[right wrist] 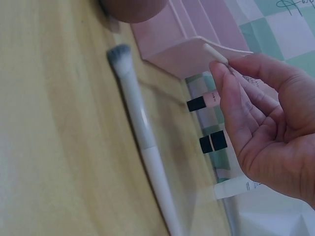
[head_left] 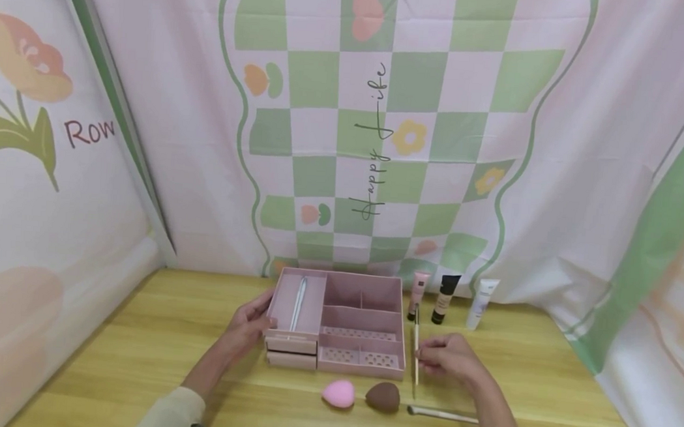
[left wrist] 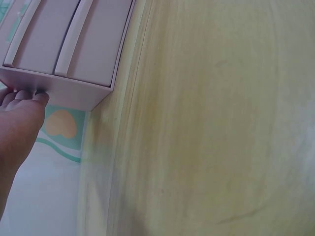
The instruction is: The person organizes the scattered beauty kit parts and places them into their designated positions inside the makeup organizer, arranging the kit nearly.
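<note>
Organizer box point(head_left: 341, 328), pink, sits at the middle of the wooden worktop point(head_left: 133, 357); the left hand point(head_left: 248, 328) rests straight fingers point(left wrist: 29, 96) against its left side. The right hand point(head_left: 447, 358) pinches a thin brush point(head_left: 416, 352) just right of the box. A second brush point(head_left: 441, 413) lies flat near two sponges point(head_left: 360, 395).

I am looking at a pale pink organiser point(head_left: 361, 319) sitting on a yellow wood-grain table point(head_left: 133, 357). In front of it are lying a bright pink sponge point(head_left: 339, 393) and a brown sponge point(head_left: 382, 397). Behind it a green-and-white checked backdrop point(head_left: 395, 112) is hanging, showing orange and yellow flowers. Right of it are standing pink point(head_left: 418, 290), black point(head_left: 446, 297) and white point(head_left: 483, 303) tubes.
</note>
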Motion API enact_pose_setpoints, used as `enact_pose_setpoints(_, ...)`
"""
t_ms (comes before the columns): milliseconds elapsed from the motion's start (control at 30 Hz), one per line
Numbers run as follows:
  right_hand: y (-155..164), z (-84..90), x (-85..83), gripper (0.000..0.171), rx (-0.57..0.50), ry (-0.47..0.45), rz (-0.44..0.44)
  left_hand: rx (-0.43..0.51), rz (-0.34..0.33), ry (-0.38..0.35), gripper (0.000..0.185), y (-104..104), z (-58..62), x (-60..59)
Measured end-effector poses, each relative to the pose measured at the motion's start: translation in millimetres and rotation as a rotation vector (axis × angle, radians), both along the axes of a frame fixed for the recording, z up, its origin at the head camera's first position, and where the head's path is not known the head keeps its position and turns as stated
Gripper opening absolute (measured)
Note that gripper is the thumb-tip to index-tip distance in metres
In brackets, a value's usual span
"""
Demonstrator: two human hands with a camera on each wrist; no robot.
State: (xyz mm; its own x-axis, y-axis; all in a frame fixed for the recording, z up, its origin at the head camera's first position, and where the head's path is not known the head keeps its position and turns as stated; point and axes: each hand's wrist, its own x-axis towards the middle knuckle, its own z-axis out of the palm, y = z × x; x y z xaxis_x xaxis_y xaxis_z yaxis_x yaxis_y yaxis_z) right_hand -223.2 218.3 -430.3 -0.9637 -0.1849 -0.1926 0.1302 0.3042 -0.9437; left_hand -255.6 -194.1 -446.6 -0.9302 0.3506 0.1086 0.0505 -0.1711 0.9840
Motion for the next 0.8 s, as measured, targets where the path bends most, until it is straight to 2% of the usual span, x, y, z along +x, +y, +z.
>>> enact_pose_setpoints(400,-8,11.7,-2.8,0.043,0.003,0.025,0.002,0.001,-0.012,0.01,0.077,-1,0.2,1.4)
enact_pose_setpoints(600,-14,18.9,-4.5,0.041,-0.025,0.024,0.06,0.008,-0.008,0.009,0.076,0,0.0,0.7)
enact_pose_setpoints(800,-23,27.2,-5.6,0.047,-0.035,0.028,0.078,0.006,-0.011,0.019,0.078,0,1.0,1.7)
